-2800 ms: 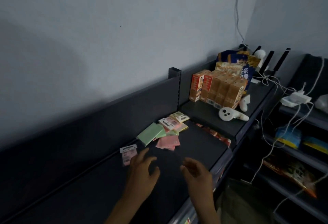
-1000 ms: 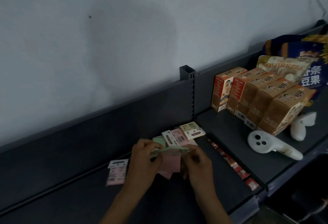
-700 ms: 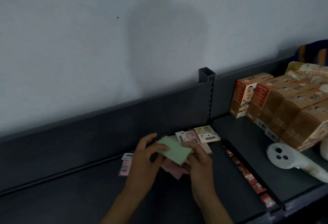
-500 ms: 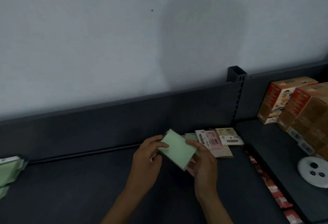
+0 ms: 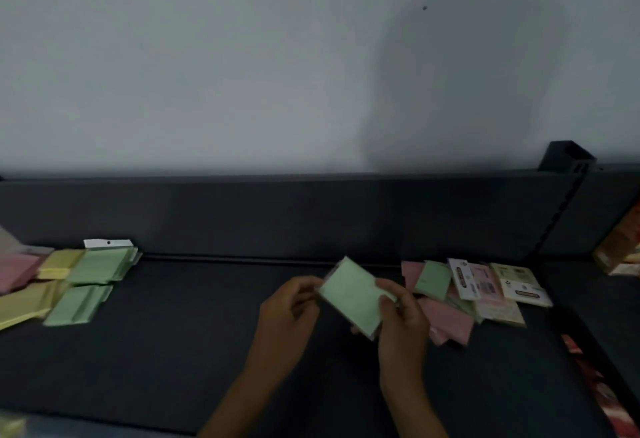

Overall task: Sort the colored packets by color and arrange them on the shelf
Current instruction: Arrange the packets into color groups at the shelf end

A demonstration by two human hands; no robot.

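Observation:
A green packet (image 5: 353, 293) is held above the dark shelf (image 5: 194, 344) between both hands. My left hand (image 5: 287, 316) pinches its left edge and my right hand (image 5: 401, 316) grips its right side. To the right lies a mixed pile: pink packets (image 5: 446, 319), a smaller green one (image 5: 433, 280) and white and yellow printed ones (image 5: 512, 285). At the far left sit sorted stacks: green packets (image 5: 93, 269), yellow packets (image 5: 59, 264) and pink packets (image 5: 15, 271).
The shelf's dark back panel (image 5: 311, 215) runs along the wall, with an upright post (image 5: 568, 160) at the right. Orange boxes (image 5: 620, 257) stand on the neighbouring shelf at the right edge. Red price tags (image 5: 595, 382) line the divider at lower right.
The view has swung left, bringing the sorted stacks on the left into sight. Both hands lifted the green packet out of the mixed pile and carry it leftward.

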